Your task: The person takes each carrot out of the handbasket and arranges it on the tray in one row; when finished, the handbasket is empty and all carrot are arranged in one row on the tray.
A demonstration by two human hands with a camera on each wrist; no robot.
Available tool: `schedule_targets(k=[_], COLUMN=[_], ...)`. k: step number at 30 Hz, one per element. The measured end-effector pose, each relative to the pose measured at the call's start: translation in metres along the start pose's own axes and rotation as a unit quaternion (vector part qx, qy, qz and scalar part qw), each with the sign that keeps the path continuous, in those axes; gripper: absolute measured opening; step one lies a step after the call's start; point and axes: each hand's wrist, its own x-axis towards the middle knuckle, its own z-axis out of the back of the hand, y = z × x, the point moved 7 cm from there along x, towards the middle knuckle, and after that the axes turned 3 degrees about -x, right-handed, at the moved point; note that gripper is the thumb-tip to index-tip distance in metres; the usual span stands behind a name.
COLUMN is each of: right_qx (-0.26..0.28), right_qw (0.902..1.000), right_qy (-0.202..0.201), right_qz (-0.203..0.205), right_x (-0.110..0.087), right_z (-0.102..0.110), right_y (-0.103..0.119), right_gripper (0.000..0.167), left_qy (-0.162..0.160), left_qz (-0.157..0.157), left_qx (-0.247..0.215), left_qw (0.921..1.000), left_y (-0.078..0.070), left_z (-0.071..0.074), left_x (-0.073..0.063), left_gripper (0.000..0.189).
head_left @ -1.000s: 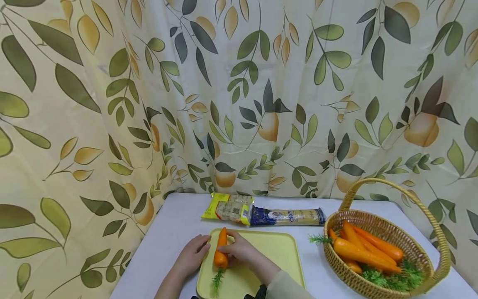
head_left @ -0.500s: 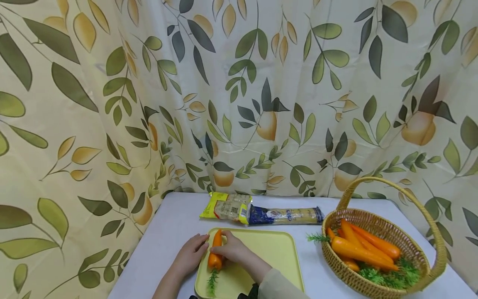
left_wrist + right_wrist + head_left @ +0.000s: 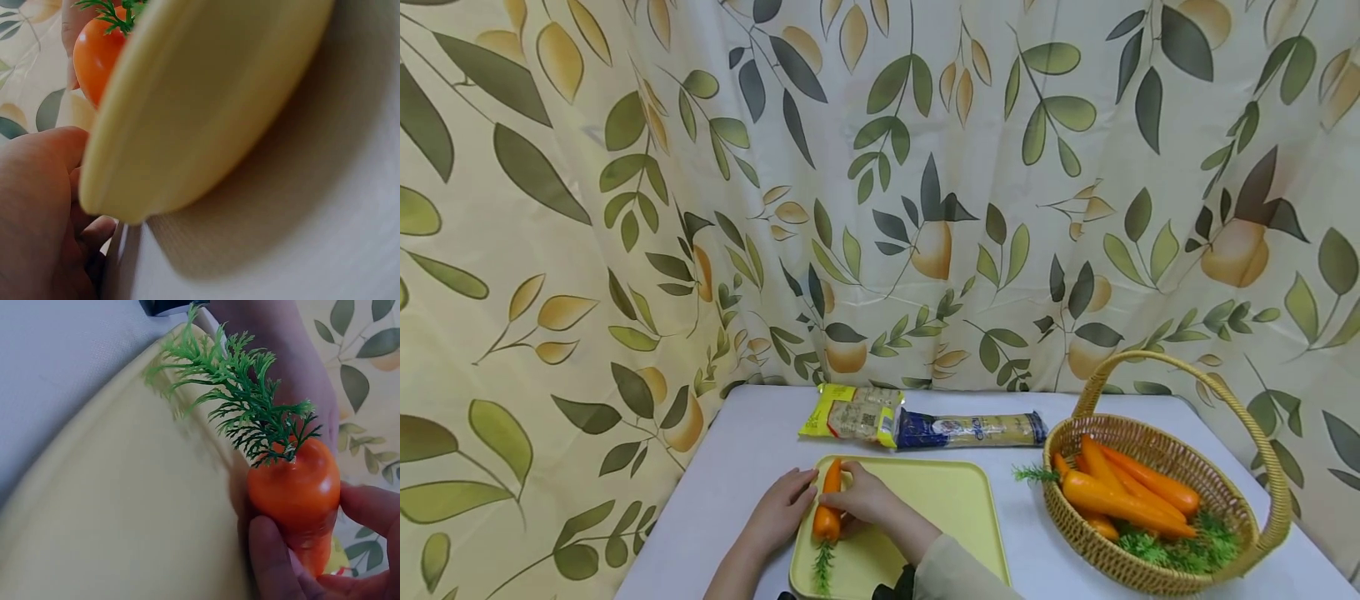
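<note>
An orange carrot [image 3: 827, 523] with a green leafy top lies lengthwise along the left side of a pale yellow tray [image 3: 940, 500], tip pointing away. My right hand [image 3: 868, 497] pinches it between thumb and fingers, as the right wrist view shows around the carrot's body [image 3: 297, 487]. At the tray's left rim, my left hand [image 3: 781, 508] holds the edge, with curled fingers [image 3: 97, 232] by the tray's corner in the left wrist view. Part of the carrot's middle is hidden behind the right hand.
On the right stands a wicker basket [image 3: 1251, 533] with a tall handle, holding several carrots [image 3: 1123, 500] and green leaves. Behind the tray lie a yellow bag of food [image 3: 853, 415] and a blue-ended packet of noodles [image 3: 970, 429]. A leaf-patterned curtain [image 3: 880, 250] hangs beyond the white table.
My right hand has shifted the carrot left, closer to the tray's left rim. My left hand stays at the rim. The whole head view has drifted slightly.
</note>
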Motion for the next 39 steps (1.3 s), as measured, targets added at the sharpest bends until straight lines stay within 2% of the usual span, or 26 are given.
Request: schedule_targets(k=[6, 10, 16, 21, 29, 35, 39], right_qx=[0.028, 0.029, 0.008, 0.002, 0.024, 0.079, 0.1], right_qw=[0.9994, 0.9993, 0.9999, 0.9995, 0.9976, 0.9932, 0.9902], right_qy=[0.022, 0.022, 0.009, 0.006, -0.01, -0.02, -0.054], right_qz=[-0.005, -0.002, 0.009, 0.03, 0.064, 0.084, 0.081], right_x=[-0.001, -0.001, -0.004, -0.015, -0.049, -0.086, -0.113], right_z=[0.0, 0.005, 0.02, 0.039, 0.093, 0.155, 0.2], right_y=[-0.001, -0.004, -0.006, -0.004, 0.007, 0.005, -0.002], right_gripper=[0.072, 0.066, 0.058, 0.057, 0.056, 0.058, 0.058], left_qy=[0.001, 0.001, -0.004, -0.001, -0.002, 0.001, 0.002], left_qz=[0.003, 0.007, 0.012, 0.013, 0.008, 0.002, 0.002], left_qx=[0.0, -0.003, -0.004, -0.001, 0.004, 0.002, 0.001], left_qw=[1.0, 1.0, 0.9999, 0.9999, 1.0, 1.0, 1.0], left_y=[-0.001, -0.001, -0.001, -0.002, -0.001, -0.001, 0.0], left_z=[0.001, 0.0, 0.001, 0.001, 0.001, 0.0, 0.0], left_x=[-0.001, 0.0, 0.0, 0.0, 0.001, 0.0, 0.001], left_gripper=[0.046, 0.045, 0.044, 0.044, 0.044, 0.044, 0.044])
